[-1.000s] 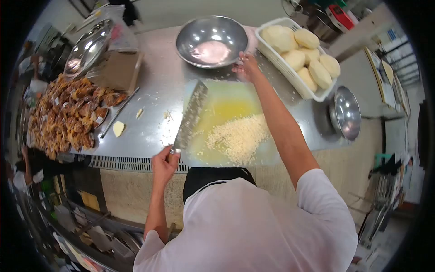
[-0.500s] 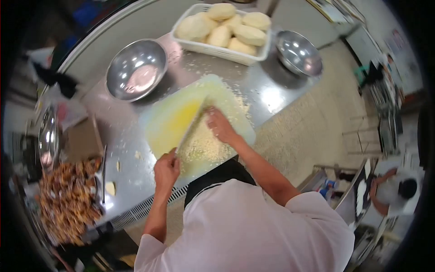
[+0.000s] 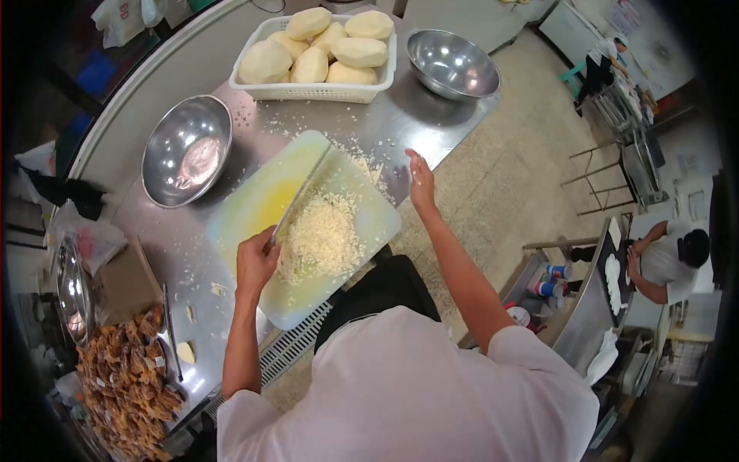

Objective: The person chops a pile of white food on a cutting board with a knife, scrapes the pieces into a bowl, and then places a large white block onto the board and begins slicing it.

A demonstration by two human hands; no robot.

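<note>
My left hand (image 3: 256,263) is closed around the handle of a knife (image 3: 304,189). The blade stands on the pale cutting board (image 3: 235,219), slanting away toward its far corner. Right of the blade lies a heap of finely chopped pale vegetable (image 3: 323,237). My right hand (image 3: 421,183) is raised off the board's right side, fingers stretched out, holding nothing. Small pale bits stick to its fingers.
A white basket (image 3: 312,93) holds several large peeled vegetables. Steel bowls stand at left (image 3: 165,165) and back right (image 3: 450,65). Brown food pieces (image 3: 127,385) are piled at lower left near a thin rod (image 3: 171,331). Two people (image 3: 662,258) work at the right.
My right hand has moved from the chopped heap beside the blade out to the right, away from the board. My left hand still grips the knife. The whole view has shifted.
</note>
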